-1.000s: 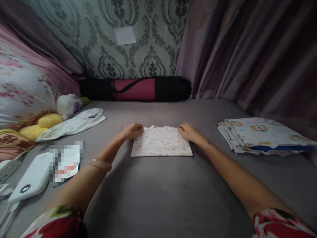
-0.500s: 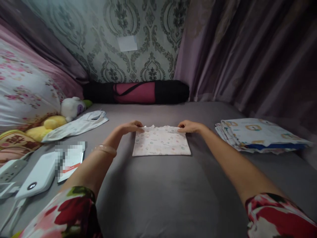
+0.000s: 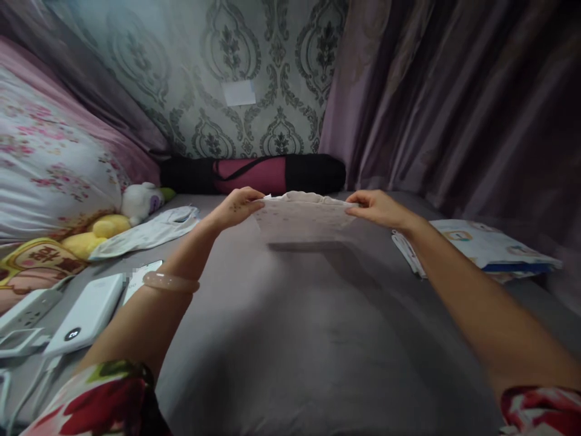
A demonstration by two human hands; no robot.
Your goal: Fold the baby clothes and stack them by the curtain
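The folded cloth [image 3: 305, 219] has come up off the bed [image 3: 290, 339]; my left hand [image 3: 236, 207] and right hand [image 3: 377, 209] each pinch a far corner, its long axis running left-right between them.

I see a grey bed [image 3: 290, 339]. A black and pink roll [image 3: 254, 174] lies along its far edge, folded cloths [image 3: 485, 248] at the right edge, plush toys [image 3: 122, 212], a white garment [image 3: 149, 227] and a power bank [image 3: 86, 315] along the left.

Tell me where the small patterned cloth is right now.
In the head view, the small patterned cloth hangs mid-frame above the grey bed, pinched between left hand and right hand.
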